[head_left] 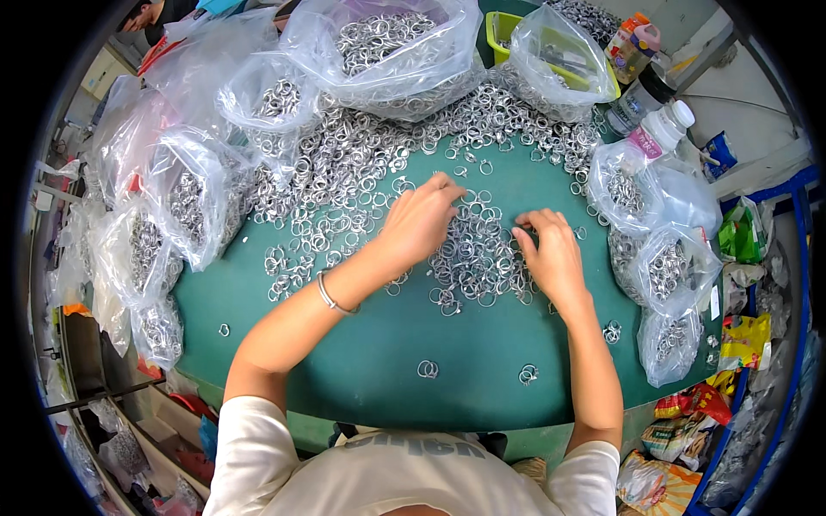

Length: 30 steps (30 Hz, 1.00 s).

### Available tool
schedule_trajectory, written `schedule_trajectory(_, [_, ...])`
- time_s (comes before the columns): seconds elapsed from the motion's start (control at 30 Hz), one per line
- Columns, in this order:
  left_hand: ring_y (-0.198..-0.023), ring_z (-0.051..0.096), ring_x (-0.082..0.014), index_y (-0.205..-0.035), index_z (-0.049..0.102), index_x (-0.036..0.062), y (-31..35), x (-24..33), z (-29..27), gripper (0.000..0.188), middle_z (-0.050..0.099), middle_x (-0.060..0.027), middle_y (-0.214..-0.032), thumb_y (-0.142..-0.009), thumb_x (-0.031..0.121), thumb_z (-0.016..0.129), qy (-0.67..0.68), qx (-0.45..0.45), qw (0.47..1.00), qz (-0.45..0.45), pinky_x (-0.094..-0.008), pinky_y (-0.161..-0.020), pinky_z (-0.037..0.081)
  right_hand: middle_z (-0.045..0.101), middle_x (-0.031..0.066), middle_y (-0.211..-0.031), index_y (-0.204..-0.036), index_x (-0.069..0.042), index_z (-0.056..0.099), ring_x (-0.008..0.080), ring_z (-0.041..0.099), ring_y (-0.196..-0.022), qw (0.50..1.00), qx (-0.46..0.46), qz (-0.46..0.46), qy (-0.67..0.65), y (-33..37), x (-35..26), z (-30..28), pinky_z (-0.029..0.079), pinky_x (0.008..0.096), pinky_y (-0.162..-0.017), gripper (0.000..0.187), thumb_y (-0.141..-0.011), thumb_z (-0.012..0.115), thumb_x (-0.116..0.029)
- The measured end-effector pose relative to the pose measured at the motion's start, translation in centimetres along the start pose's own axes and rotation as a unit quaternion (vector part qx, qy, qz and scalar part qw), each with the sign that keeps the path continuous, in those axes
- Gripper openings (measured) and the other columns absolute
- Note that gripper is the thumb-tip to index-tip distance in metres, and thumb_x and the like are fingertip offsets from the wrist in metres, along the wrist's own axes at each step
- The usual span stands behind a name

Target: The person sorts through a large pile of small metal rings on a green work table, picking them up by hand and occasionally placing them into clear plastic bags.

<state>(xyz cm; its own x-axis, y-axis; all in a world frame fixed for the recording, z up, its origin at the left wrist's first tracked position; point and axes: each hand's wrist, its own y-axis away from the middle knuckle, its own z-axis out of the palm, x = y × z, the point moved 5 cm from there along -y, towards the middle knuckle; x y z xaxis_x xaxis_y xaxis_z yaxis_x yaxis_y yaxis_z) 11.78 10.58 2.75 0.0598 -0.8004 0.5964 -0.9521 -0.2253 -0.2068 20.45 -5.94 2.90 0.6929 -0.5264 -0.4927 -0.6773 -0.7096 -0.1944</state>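
A loose heap of silver-coloured metal rings (482, 258) lies on the green tabletop between my hands. My left hand (423, 219) is at the heap's upper left edge, its fingers bent and drawn together; whatever is in them is hidden. Along the heap's right side is my right hand (555, 258), fingers loosely curved and thumb apart, with nothing visible in its grasp. Nearer to me sit two small ring groups, one at the middle (428, 369) and another further right (528, 374). A third small group (612, 332) rests to the right of my right forearm.
A broad spread of rings (344, 163) covers the table's far side. Clear plastic bags of rings stand at the left (194, 198), back (387, 77) and right (667, 267). A yellow-green basket (499, 39) and several bottles (658, 129) stand at the back right.
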Motion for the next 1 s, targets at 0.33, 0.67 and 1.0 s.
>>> schedule_trajectory(0.33, [-0.070, 0.063, -0.0275, -0.100, 0.066, 0.0017, 0.9, -0.4, 0.3, 0.017, 0.068, -0.0100, -0.095, -0.086, 0.006, 0.060, 0.093, 0.067, 0.992, 0.048, -0.0352, -0.062, 0.049, 0.060, 0.0102, -0.073, -0.075, -0.003, 0.061, 0.0290, 0.056, -0.074, 0.996, 0.029, 0.003, -0.080, 0.0, -0.2, -0.9, 0.043, 0.0404, -0.069, 0.009, -0.075, 0.069, -0.007])
schedule_trajectory(0.67, [-0.056, 0.048, -0.0052, -0.101, 0.068, 0.0028, 9.4, -0.5, -1.9, 0.018, 0.068, -0.0020, -0.080, -0.092, 0.015, 0.058, 0.468, -0.177, 0.832, -0.238, -0.0196, -0.049, 0.040, 0.063, 0.0131, -0.087, -0.098, 0.001, 0.063, 0.0283, 0.058, -0.086, 0.961, -0.115, 0.007, -0.251, 4.0, -4.7, -1.1, 0.045, 0.0359, -0.080, 0.017, -0.081, 0.064, -0.003])
schedule_trajectory(1.0, [-0.078, 0.063, -0.0413, -0.112, 0.057, -0.0041, 16.6, -16.0, -26.6, 0.031, 0.062, -0.0275, -0.080, -0.082, 0.004, 0.057, -0.325, 0.236, 0.879, -0.256, -0.0463, -0.068, 0.050, 0.044, 0.0185, -0.131, -0.123, 0.001, 0.051, 0.0366, 0.038, -0.125, 0.993, -0.076, -0.059, 0.072, 4.8, 0.1, 0.0, 0.028, 0.0448, -0.104, 0.051, -0.077, 0.070, -0.013])
